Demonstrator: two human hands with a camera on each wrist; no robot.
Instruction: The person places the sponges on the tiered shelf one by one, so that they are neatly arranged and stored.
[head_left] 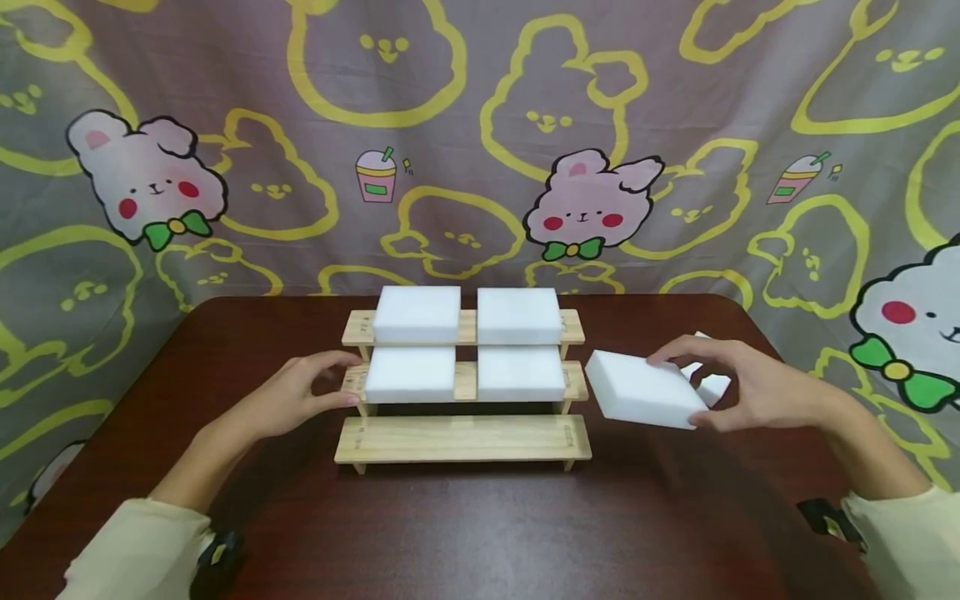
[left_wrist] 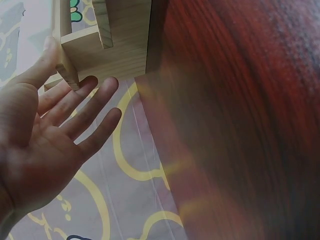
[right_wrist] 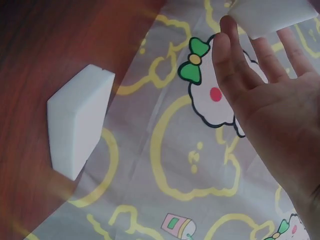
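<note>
A three-step wooden rack point(head_left: 463, 439) stands on the table in the head view. White foam blocks lie on its upper two steps: a pair on top, including the left one point(head_left: 417, 312), and a pair on the middle step, including the right one point(head_left: 521, 372). My left hand point(head_left: 300, 392) holds the left end of the middle step, thumb in front; the outer fingers spread loosely in the left wrist view. To the right of the rack, my right hand point(head_left: 750, 390) pinches a tilted foam block point(head_left: 641, 392) by its right side, between thumb and fingers.
Another white foam block point(right_wrist: 80, 122) lies on the dark red table point(head_left: 487, 533), partly hidden behind the right hand in the head view. A patterned curtain point(head_left: 465, 100) hangs behind and beside the table. The rack's lowest step bears no block.
</note>
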